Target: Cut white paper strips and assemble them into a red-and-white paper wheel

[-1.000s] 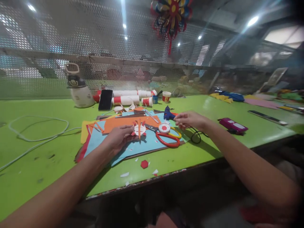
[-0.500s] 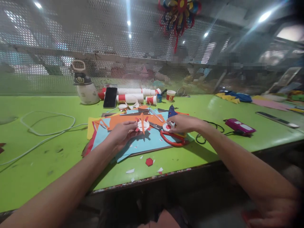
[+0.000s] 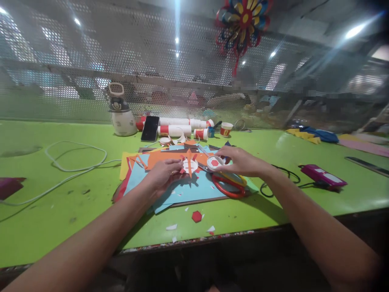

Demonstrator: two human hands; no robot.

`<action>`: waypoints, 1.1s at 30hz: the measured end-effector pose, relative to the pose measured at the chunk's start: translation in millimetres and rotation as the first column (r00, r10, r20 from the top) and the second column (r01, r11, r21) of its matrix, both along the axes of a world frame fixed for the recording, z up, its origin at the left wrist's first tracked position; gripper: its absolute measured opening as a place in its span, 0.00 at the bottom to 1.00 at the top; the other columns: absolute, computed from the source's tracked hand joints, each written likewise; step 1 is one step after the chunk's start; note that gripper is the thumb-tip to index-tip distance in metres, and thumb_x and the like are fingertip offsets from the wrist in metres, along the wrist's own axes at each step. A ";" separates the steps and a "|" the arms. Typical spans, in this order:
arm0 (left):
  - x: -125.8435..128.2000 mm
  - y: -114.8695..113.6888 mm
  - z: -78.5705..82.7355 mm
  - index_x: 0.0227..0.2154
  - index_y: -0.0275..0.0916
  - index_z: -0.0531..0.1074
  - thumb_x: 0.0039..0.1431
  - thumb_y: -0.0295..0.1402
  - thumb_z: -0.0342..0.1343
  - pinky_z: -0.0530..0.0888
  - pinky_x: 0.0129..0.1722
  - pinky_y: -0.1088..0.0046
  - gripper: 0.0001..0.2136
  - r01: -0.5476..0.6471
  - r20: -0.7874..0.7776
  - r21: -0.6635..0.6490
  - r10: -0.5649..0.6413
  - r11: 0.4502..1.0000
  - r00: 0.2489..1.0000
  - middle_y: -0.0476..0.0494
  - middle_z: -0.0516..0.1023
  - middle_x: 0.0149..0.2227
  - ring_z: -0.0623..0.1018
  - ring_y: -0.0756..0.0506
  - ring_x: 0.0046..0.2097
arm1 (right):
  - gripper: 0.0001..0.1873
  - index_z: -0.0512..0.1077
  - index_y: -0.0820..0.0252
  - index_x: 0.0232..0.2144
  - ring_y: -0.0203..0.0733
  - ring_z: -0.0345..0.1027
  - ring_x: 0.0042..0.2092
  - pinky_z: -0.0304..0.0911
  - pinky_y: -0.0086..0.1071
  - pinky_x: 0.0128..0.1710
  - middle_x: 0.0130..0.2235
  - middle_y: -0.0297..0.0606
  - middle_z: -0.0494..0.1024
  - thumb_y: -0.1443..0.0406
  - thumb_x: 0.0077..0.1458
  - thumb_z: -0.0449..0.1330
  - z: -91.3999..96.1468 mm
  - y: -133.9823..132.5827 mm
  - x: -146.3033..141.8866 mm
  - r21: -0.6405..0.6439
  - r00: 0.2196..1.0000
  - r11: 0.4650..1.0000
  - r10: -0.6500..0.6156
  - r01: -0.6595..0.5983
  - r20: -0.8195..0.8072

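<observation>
My left hand is closed at the fingertips on a white paper disc, which carries red tabs round its edge and a pointed orange paper strip across it. My right hand pinches a second white disc, speckled at the rim, with a red hexagon in its middle. The two discs are side by side, a small gap apart. Beneath the right hand lie scissors with red-orange handles. Both hands are over stacked coloured paper, with a light blue sheet on top.
A loose red hexagon and paper scraps lie near the table's front edge. Behind the papers stand a phone, white-and-red paper cups and a white bottle. A purple device with a black cable is at right; a pale cable loops at left.
The view has shifted, so the scene sits further right and slightly lower. My right hand has brought its disc closer to the one in my left hand. Both grips stay.
</observation>
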State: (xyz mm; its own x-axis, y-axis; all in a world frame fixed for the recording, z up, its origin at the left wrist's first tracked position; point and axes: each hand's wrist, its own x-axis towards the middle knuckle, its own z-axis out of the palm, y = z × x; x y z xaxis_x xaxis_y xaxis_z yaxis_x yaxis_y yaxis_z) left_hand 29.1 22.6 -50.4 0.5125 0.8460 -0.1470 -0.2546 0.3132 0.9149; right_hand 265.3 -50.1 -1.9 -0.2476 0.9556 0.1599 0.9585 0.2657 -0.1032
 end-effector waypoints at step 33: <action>4.4 -2.1 -3.9 0.33 0.32 0.74 0.48 0.26 0.61 0.75 0.38 0.69 0.07 0.005 -0.076 0.037 -0.002 0.999 0.997 0.44 0.74 0.27 0.76 0.48 0.33 | 0.26 0.64 0.60 0.54 0.42 0.69 0.42 0.64 0.35 0.43 0.50 0.43 0.74 0.63 0.52 0.62 -19.0 -7.7 -21.8 0.195 0.937 0.971 0.193 -0.140 -0.290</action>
